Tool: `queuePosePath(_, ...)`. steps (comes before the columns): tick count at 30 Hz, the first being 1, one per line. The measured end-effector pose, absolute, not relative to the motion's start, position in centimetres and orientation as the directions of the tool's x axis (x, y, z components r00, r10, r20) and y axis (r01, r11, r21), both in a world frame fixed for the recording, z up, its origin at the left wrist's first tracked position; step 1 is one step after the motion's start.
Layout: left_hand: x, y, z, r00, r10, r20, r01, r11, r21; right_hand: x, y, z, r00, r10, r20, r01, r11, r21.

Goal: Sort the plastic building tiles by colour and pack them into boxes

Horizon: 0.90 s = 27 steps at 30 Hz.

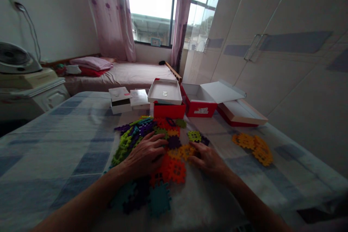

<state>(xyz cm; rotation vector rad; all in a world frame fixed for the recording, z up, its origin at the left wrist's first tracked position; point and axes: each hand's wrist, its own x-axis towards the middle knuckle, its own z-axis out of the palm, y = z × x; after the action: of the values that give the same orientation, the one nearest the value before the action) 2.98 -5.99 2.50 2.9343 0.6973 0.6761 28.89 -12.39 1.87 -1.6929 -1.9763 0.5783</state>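
A pile of colourful notched plastic interlocking tiles lies on the table before me. My left hand (148, 152) rests palm down across it, fingers stretched over green, purple and red tiles. At the pile's right edge, my right hand (209, 158) has its thumb and fingers closed on the edge of a yellow interlocking tile (187, 150). Just beyond those fingers lies a lime-green tile (194, 136) beside a dark one. An orange-red tile (177, 170) and a teal tile (160, 199) lie nearer to me. Farther right sits a separate group of yellow-orange tiles (262, 154).
A checked cloth (81, 130) covers the table. Along its far side stand a small white box (121, 107), a red box (169, 110) with a lid on top, an open red box (199, 108) and another box (241, 112). A bed and wardrobe stand beyond.
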Motion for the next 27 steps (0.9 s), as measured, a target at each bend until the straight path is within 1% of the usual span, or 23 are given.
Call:
queuePosePath(3,2.9,-5.9,2.4,0.803,0.440,0.403,0.421,-0.896,0.140,28.9,-12.2,1.9,-0.119,0.990,0.081,0.816,0.144,-0.560)
queuePosePath(6,2.9,-5.9,2.2,0.803,0.437,0.406,0.421,-0.897,0.133,28.7,-12.4,2.4,-0.074,0.987,0.144,0.821,0.142,-0.552)
queuePosePath(8,2.9,-5.8,2.0,0.803,0.436,0.407,0.423,-0.897,0.127,28.3,-12.9,2.5,-0.045,0.985,0.165,0.802,0.134,-0.582)
queuePosePath(11,2.9,-5.6,1.8,0.801,0.432,0.414,0.425,-0.898,0.114,28.4,-13.7,2.6,0.000,0.988,0.156,0.735,0.105,-0.669)
queuePosePath(12,2.9,-5.6,1.7,0.802,0.426,0.419,0.420,-0.900,0.112,28.9,-13.9,2.7,0.038,0.986,0.162,0.721,0.085,-0.688)
queuePosePath(14,2.8,-5.5,1.7,0.802,0.416,0.429,0.411,-0.905,0.108,30.9,-14.2,2.9,0.150,0.967,0.204,0.727,0.032,-0.686)
queuePosePath(16,2.8,-5.6,1.7,0.801,0.410,0.436,0.407,-0.907,0.107,34.1,-14.3,3.2,0.271,0.930,0.249,0.768,-0.053,-0.638)
queuePosePath(19,2.9,-5.6,1.9,0.802,0.413,0.431,0.408,-0.906,0.110,39.5,-14.2,3.3,0.370,0.885,0.282,0.843,-0.193,-0.502)
queuePosePath(21,2.9,-5.7,2.0,0.802,0.423,0.422,0.414,-0.903,0.119,42.1,-14.1,3.3,0.365,0.852,0.375,0.906,-0.233,-0.353)
queuePosePath(23,2.9,-5.8,2.1,0.800,0.435,0.414,0.423,-0.897,0.125,42.9,-14.0,3.4,0.314,0.801,0.509,0.949,-0.244,-0.202)
queuePosePath(24,3.0,-5.9,2.1,0.799,0.439,0.412,0.428,-0.895,0.124,42.6,-14.0,3.6,0.287,0.777,0.560,0.958,-0.237,-0.163)
queuePosePath(25,3.0,-5.9,2.2,0.797,0.442,0.412,0.433,-0.893,0.121,41.8,-13.9,3.8,0.271,0.768,0.581,0.963,-0.215,-0.165)
queuePosePath(26,3.0,-5.9,2.3,0.793,0.448,0.412,0.442,-0.890,0.117,40.6,-13.9,4.0,0.263,0.784,0.562,0.963,-0.174,-0.208)
queuePosePath(27,3.0,-6.0,2.3,0.788,0.457,0.413,0.454,-0.884,0.113,39.0,-13.8,4.2,0.249,0.825,0.507,0.954,-0.117,-0.277)
